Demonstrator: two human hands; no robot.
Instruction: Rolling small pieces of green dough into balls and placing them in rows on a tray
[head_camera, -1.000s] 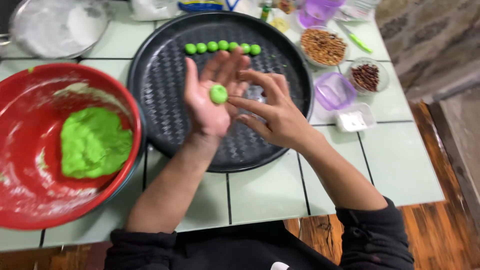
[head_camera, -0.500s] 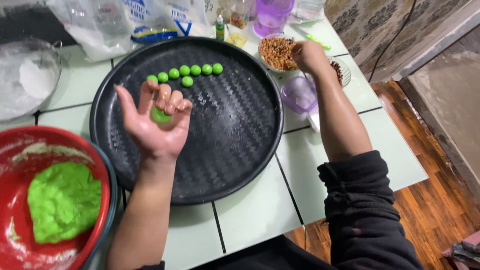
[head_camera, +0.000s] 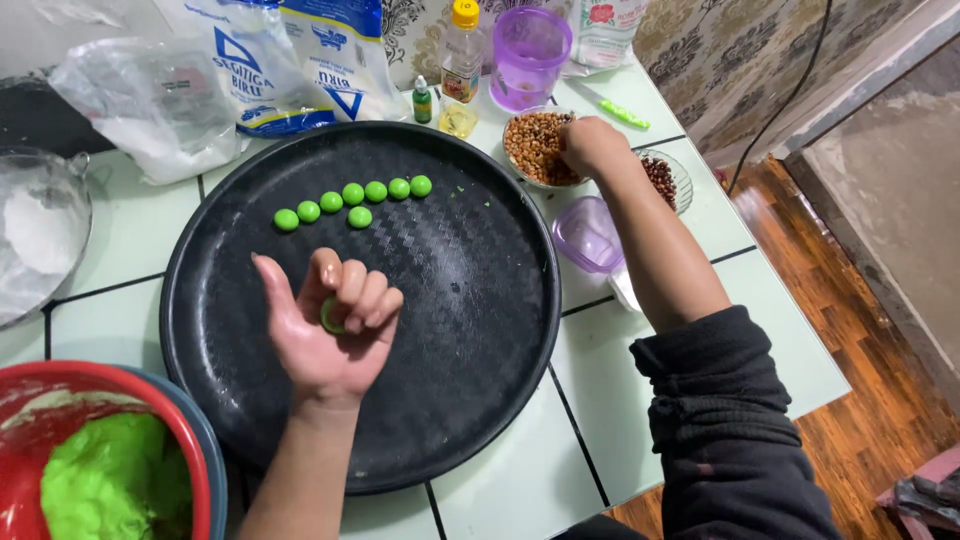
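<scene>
Red bowl (head_camera: 150, 415) of green dough (head_camera: 105, 485) at lower left. Left hand (head_camera: 330, 335) above black round tray (head_camera: 480, 330), fingers curled narrowly around small green dough piece (head_camera: 329, 318). Row of green balls (head_camera: 352, 195) on tray's far side. Right hand (head_camera: 590, 145) at bowl of peanuts (head_camera: 535, 148), grip not discernible

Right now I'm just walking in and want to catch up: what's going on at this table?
A person's left hand cups a small piece of green dough over a round black tray, where seven green dough balls sit. Their right hand is at the bowl of peanuts. More green dough lies in the red bowl.
</scene>
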